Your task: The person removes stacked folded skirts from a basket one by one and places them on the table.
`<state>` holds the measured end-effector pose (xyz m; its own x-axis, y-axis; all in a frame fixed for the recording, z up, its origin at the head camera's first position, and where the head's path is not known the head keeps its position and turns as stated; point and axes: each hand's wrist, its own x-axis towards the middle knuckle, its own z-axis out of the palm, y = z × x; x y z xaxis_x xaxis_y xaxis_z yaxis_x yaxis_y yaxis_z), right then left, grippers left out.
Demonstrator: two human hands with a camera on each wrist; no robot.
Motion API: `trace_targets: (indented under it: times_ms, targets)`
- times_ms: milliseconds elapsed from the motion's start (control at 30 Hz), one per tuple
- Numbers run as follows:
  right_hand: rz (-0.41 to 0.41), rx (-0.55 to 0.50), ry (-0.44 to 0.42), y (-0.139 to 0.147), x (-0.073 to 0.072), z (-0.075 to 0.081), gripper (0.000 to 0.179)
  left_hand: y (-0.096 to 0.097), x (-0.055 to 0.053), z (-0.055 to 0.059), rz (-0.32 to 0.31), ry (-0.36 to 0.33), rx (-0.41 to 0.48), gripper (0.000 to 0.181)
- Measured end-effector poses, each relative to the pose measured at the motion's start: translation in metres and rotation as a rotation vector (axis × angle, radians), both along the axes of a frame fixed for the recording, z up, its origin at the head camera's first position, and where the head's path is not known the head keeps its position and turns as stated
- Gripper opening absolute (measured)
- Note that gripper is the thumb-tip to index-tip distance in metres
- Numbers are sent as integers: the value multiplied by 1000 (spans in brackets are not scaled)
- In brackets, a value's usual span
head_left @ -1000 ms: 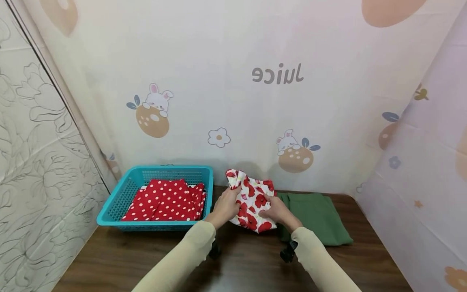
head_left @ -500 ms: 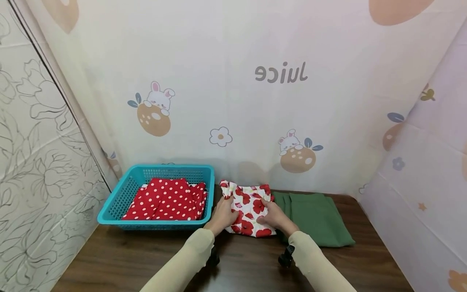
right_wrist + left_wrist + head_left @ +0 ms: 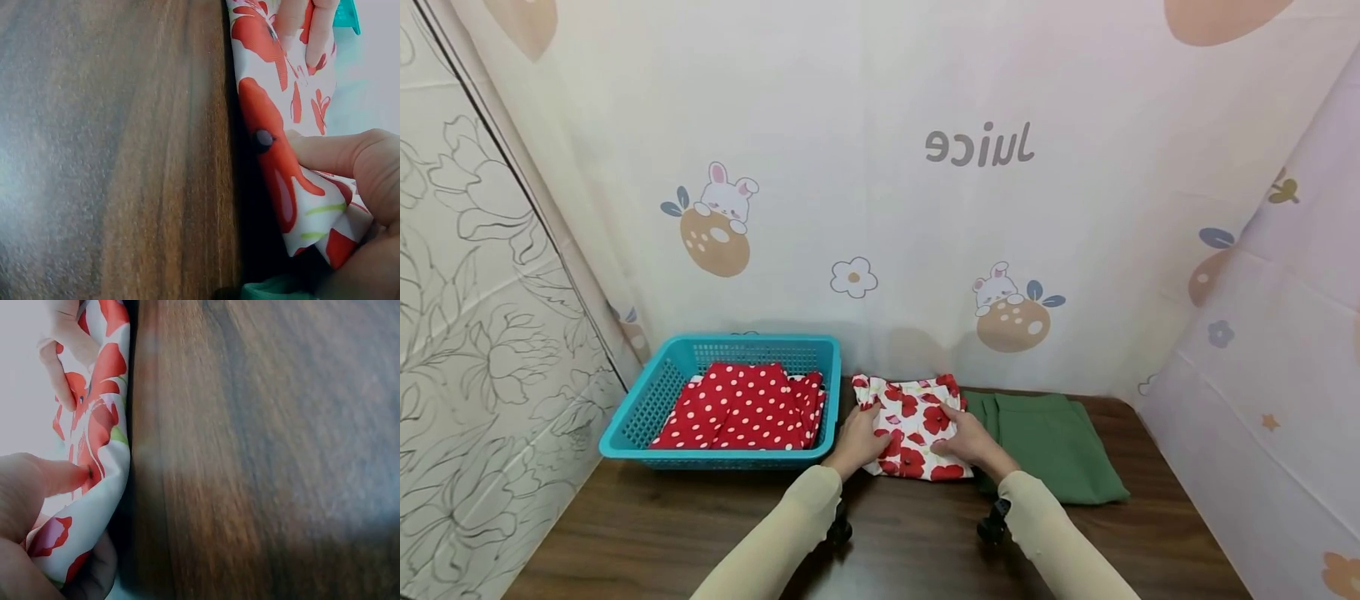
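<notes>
A folded white cloth with red flowers [image 3: 913, 421] lies low over the tabletop in the head view, between both hands. My left hand [image 3: 859, 442] pinches its left side; in the left wrist view the left thumb [image 3: 62, 478] presses on top, with fingers under the edge. On the opposite side my right hand [image 3: 970, 443] pinches the cloth, the right thumb [image 3: 325, 153] on top in the right wrist view. Its other fingers are mostly hidden below the fabric. One small dark round spot, perhaps a button [image 3: 263, 139], shows on the cloth's near edge.
Left of the cloth stands a turquoise plastic basket [image 3: 715, 456] holding a folded red cloth with white dots [image 3: 748, 408]. A folded green cloth [image 3: 1052, 450] lies right beside the flowered one. The brown wooden table [image 3: 917, 542] meets a printed curtain [image 3: 880, 167] behind.
The flowered cloth has been lowered from a tilted, raised position and now lies flatter near the table. Both hands have kept hold of its sides, shifting only slightly.
</notes>
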<state>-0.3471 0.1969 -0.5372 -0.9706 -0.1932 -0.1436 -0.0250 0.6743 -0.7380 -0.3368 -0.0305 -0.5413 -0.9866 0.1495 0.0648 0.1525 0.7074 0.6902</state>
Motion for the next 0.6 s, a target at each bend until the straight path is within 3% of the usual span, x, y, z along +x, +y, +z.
trace_targets:
  times_ms: [333,600]
  targets:
    - [21,1,-23,-10,2,3,89,-4,-4,-3,29,19,-37,65]
    - [26,39,-33,-13,3,6,92,-7,-2,-4,50,21,22,65]
